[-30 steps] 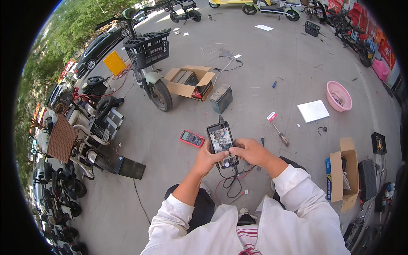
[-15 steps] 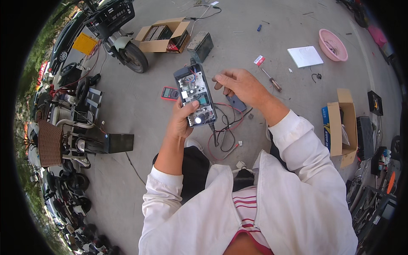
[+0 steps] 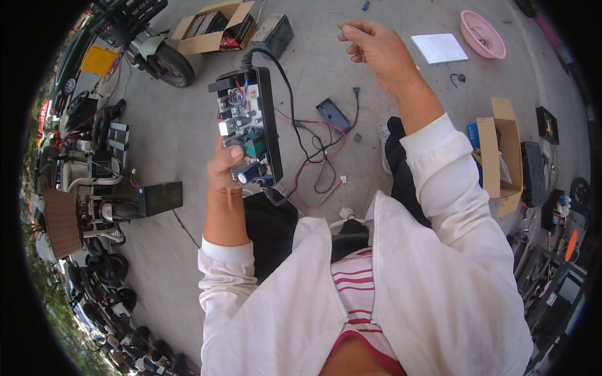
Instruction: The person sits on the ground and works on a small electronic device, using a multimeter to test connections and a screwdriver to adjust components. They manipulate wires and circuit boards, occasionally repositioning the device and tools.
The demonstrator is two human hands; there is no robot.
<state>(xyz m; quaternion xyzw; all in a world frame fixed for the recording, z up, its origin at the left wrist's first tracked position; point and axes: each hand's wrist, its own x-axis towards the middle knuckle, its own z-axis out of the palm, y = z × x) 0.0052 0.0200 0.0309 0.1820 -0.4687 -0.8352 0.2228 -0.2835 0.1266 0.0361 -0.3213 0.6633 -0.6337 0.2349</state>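
Observation:
My left hand [image 3: 224,168] grips an opened charger [image 3: 268,128] by its lower end, thumb on the inside. The black casing stands tilted, its circuit board [image 3: 246,113] exposed with coloured wires, a green transformer and capacitors. Black cables leave both ends of it. My right hand [image 3: 379,53] hovers over the ground to the far right of the charger, holding nothing, thumb and forefinger stretched and the other fingers loosely bent. Between the hands, a dark casing cover [image 3: 332,114] lies on the ground beside a black plug [image 3: 356,92] and tangled red and black leads [image 3: 320,153].
An open carton [image 3: 216,28] and a dark battery [image 3: 274,36] stand at the back left, near a scooter wheel [image 3: 170,64]. Back right are a white pad [image 3: 439,48] and a pink basin [image 3: 482,34]. Another carton [image 3: 501,156] stands at right. Parked scooters [image 3: 103,276] line the left.
My left hand has brought the charger nearer and left, turning its board more side-on. My right hand has moved away, up and right. The screwdriver and red meter are now hidden from view.

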